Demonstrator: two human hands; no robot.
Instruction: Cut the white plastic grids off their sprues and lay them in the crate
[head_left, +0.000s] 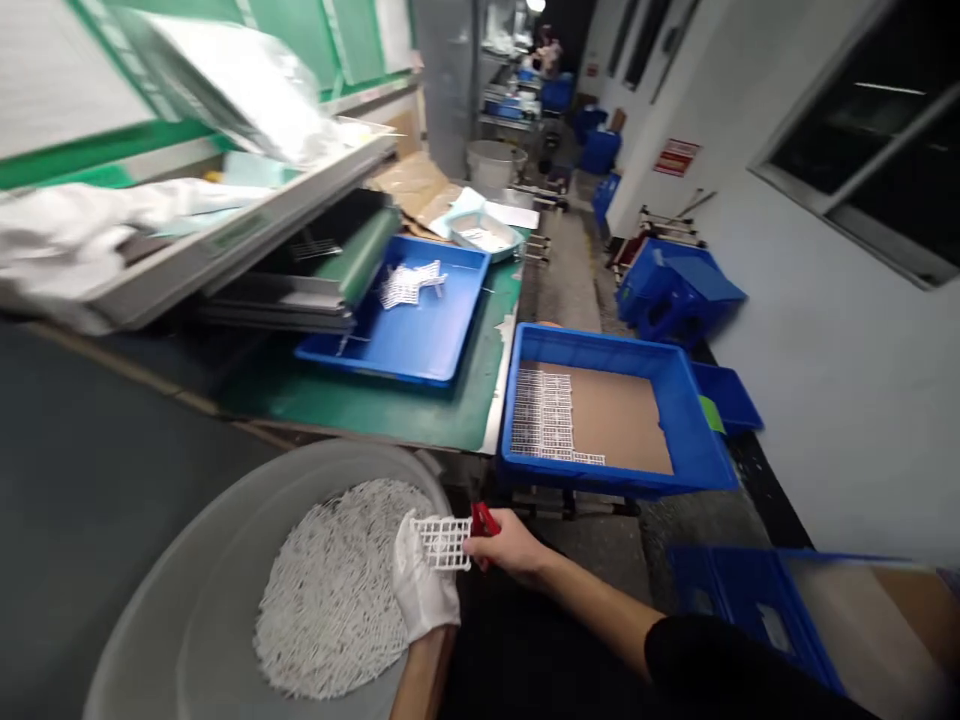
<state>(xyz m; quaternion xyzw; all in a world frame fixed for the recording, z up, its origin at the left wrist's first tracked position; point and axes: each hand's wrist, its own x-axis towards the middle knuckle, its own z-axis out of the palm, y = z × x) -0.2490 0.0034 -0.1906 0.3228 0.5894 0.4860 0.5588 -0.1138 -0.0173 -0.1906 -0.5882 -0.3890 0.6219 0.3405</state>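
My left hand (422,583), in a white glove, is closed on a white plastic grid piece (444,543) near the rim of a big round tub (187,560). Red-handled cutters (484,522) sit in my bare right hand (512,547), whose fingertips come up to the grid's right edge. The cutters' blades are hard to make out. Inside the tub lies a heap of thin white plastic scraps (337,590). Rows of white grid pieces (541,412) rest on brown cardboard in a blue crate (622,475) ahead on the right.
On the green table (360,408), a shallow blue tray (420,345) carries a few white grid pieces (409,285). Behind it stands a small light-blue tray (487,235). A sloped shelf (262,230) overhangs the table's left. More blue crates (667,290) line the right wall.
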